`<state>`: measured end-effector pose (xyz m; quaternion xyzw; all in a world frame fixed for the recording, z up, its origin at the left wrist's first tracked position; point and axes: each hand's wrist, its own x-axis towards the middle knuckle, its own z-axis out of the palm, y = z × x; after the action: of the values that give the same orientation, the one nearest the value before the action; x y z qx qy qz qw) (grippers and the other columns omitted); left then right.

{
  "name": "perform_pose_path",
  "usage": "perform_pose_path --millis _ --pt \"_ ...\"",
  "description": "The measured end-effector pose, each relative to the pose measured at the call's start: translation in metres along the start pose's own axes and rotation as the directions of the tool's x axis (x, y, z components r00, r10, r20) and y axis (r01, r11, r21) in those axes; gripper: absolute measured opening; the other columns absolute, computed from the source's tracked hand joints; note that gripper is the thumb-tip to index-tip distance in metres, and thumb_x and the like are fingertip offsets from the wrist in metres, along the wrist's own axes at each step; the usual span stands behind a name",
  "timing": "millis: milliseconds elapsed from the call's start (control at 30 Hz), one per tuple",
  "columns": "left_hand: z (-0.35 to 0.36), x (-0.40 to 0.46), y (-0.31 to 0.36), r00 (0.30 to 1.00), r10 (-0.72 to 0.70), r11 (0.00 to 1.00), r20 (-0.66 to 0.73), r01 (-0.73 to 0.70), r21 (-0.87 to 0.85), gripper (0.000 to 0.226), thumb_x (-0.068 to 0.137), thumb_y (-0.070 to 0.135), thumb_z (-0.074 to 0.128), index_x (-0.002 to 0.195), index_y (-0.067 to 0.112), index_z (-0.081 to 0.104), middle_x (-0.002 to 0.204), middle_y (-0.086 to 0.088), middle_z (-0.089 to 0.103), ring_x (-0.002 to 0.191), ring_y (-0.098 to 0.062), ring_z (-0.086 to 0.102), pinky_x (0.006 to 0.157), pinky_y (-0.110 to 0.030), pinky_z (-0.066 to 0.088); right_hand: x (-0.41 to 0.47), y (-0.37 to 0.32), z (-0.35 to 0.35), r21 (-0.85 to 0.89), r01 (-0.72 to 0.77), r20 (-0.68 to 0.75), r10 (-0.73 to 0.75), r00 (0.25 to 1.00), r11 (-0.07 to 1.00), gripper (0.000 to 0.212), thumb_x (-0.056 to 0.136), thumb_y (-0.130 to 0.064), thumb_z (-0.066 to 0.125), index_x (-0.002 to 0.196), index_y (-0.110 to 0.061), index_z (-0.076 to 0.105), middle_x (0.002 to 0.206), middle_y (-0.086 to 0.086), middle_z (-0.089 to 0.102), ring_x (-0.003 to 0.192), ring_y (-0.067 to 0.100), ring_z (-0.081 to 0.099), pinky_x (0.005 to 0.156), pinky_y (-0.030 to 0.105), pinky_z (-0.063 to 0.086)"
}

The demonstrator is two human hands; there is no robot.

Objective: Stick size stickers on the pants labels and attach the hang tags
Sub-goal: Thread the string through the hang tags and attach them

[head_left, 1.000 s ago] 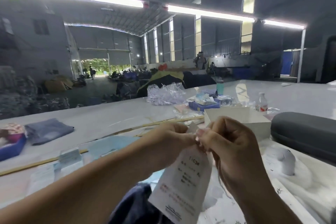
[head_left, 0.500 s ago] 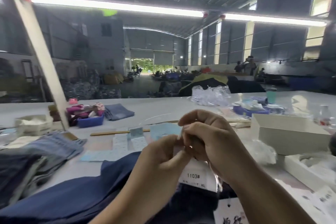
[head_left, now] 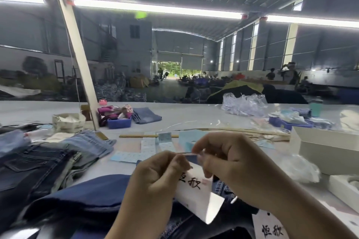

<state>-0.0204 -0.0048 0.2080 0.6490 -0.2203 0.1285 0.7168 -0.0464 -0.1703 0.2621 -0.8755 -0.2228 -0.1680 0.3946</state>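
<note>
Your left hand [head_left: 155, 176] and right hand [head_left: 229, 163] meet above the dark blue pants [head_left: 81, 196] that lie on the table [head_left: 194, 120] right in front of you. Both hands have fingers curled and pinch the two ends of a thin clear strand [head_left: 187, 153] stretched level between them; it looks like a plastic tag loop, though it is too fine and blurred to be sure. The white hang tag [head_left: 196, 190], printed with black characters, hangs under that strand, tilted, with its top edge tucked against your left fingers and its lower corner over the pants. A second hang tag [head_left: 270, 229] with the same characters lies flat just right of the pants, near your right forearm. Beyond the pants, further from you, sheets of size stickers [head_left: 148, 146] lie on the table, pale blue and white, with a wooden ruler [head_left: 136, 136] just behind them. Left of the pants sits a stack of folded jeans [head_left: 48, 159]. To the right of the pants, well apart, stands an open white box [head_left: 326, 149].
</note>
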Motion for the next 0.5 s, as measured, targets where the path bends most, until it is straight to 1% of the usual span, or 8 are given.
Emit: perform_pose_path --millis 33,100,167,233,300,367,433,500 --pt "-0.004 0.0 0.001 0.999 -0.011 1.0 -0.031 0.011 0.007 0.024 0.072 0.044 0.065 0.063 0.023 0.073 0.062 -0.004 0.067 0.06 -0.018 0.06 0.056 -0.035 0.044 -0.001 0.001 0.0 -0.073 -0.009 -0.004 0.009 1.0 0.997 0.015 0.093 -0.019 0.063 0.083 -0.028 0.07 0.063 -0.016 0.067 0.045 0.001 0.051 0.043 0.017 0.039" --pt "-0.009 -0.001 0.001 0.998 -0.025 0.999 -0.06 0.028 0.047 0.027 0.083 0.045 0.069 0.065 0.025 0.073 0.059 0.0 0.066 0.054 -0.008 0.058 0.051 -0.021 0.043 -0.002 0.003 0.001 -0.2 -0.02 -0.005 0.019 1.0 0.98 0.017 0.094 -0.018 0.063 0.083 -0.028 0.073 0.059 -0.025 0.062 0.05 0.0 0.053 0.045 0.014 0.041" --pt "-0.01 -0.001 0.001 0.996 -0.026 0.995 -0.082 0.034 0.098 0.027 0.091 0.033 0.063 0.067 0.026 0.073 0.06 0.0 0.068 0.051 -0.005 0.057 0.047 -0.016 0.042 -0.001 0.006 0.003 -0.386 0.004 -0.019 -0.012 1.0 0.922 0.015 0.093 -0.019 0.064 0.093 -0.027 0.076 0.069 -0.024 0.057 0.064 -0.001 0.055 0.056 0.013 0.045" --pt "-0.01 -0.001 0.003 0.995 -0.033 0.991 -0.096 0.045 0.126 0.029 0.094 0.024 0.058 0.069 0.026 0.072 0.06 -0.002 0.069 0.049 -0.005 0.056 0.045 -0.015 0.041 0.001 0.01 0.004 -0.501 0.002 -0.068 -0.042 0.997 0.866 0.016 0.093 -0.019 0.063 0.097 -0.027 0.076 0.077 -0.021 0.054 0.071 0.0 0.054 0.06 0.013 0.044" --pt "-0.007 -0.001 0.004 0.995 -0.033 0.989 -0.098 0.047 0.139 0.029 0.094 0.023 0.057 0.07 0.026 0.072 0.061 -0.002 0.069 0.049 -0.005 0.056 0.045 -0.015 0.04 0.001 0.011 0.004 -0.54 -0.053 -0.155 -0.038 0.987 0.84 0.017 0.091 -0.018 0.059 0.091 -0.026 0.074 0.067 -0.017 0.056 0.059 0.001 0.052 0.053 0.012 0.039" --pt "-0.003 -0.002 0.004 0.995 -0.018 0.987 -0.099 0.034 0.157 0.028 0.094 0.023 0.057 0.071 0.027 0.072 0.062 -0.001 0.069 0.049 -0.005 0.055 0.046 -0.016 0.04 0.002 0.01 0.007 -0.597 -0.117 -0.247 -0.042 0.968 0.794 0.013 0.086 -0.018 0.057 0.08 -0.024 0.067 0.053 -0.011 0.053 0.046 0.002 0.046 0.044 0.017 0.034" --pt "0.002 -0.004 0.005 0.995 -0.009 0.985 -0.096 0.025 0.17 0.027 0.094 0.024 0.058 0.071 0.028 0.072 0.061 -0.002 0.068 0.047 -0.005 0.054 0.045 -0.017 0.039 0.003 0.01 0.009 -0.616 -0.158 -0.323 -0.064 0.944 0.772 0.01 0.082 -0.019 0.056 0.074 -0.023 0.059 0.049 -0.008 0.051 0.043 0.003 0.046 0.041 0.018 0.031" --pt "0.006 -0.006 0.007 0.996 0.005 0.981 -0.089 0.012 0.193 0.025 0.093 0.026 0.057 0.072 0.029 0.071 0.061 -0.001 0.068 0.045 -0.003 0.054 0.042 -0.015 0.038 0.006 0.011 0.008 -0.588 -0.178 -0.375 -0.071 0.924 0.789 0.012 0.083 -0.019 0.057 0.073 -0.025 0.056 0.049 -0.01 0.05 0.043 0.001 0.046 0.041 0.015 0.028"
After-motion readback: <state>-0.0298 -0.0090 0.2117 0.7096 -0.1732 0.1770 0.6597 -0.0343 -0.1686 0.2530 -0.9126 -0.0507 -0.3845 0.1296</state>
